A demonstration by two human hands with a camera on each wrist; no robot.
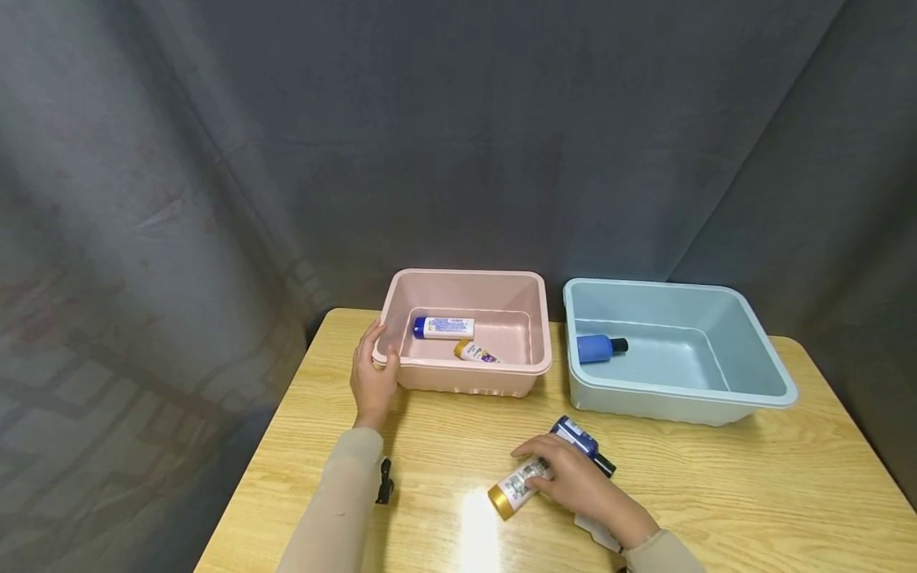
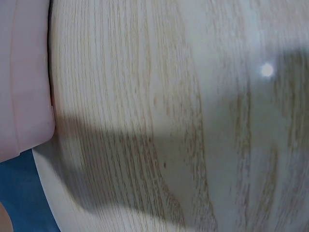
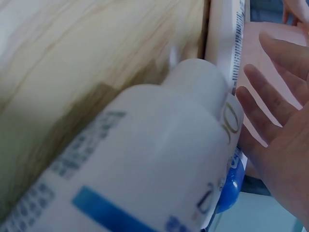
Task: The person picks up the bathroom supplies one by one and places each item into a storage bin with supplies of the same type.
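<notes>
My left hand (image 1: 374, 382) grips the left front rim of a pink plastic bin (image 1: 473, 374), thumb over the edge. Inside the bin lie a white tube with a blue cap (image 1: 447, 328) and a smaller white tube with a gold cap (image 1: 476, 352). Over the table, my right hand (image 1: 569, 477) hovers above a white tube with a gold cap (image 1: 517, 485), thumb and fingers spread on either side of it. A dark blue bottle with a black cap (image 1: 576, 438) lies just beyond that hand. Under the right wrist is a white bottle (image 3: 145, 145), mostly hidden in the head view.
At the right stands a light blue bin (image 1: 680, 402) with a blue bottle (image 1: 595, 348) lying in it. Both bins sit on the wooden table (image 1: 430, 469) towards its back edge. A dark grey curtain (image 1: 466, 143) hangs behind.
</notes>
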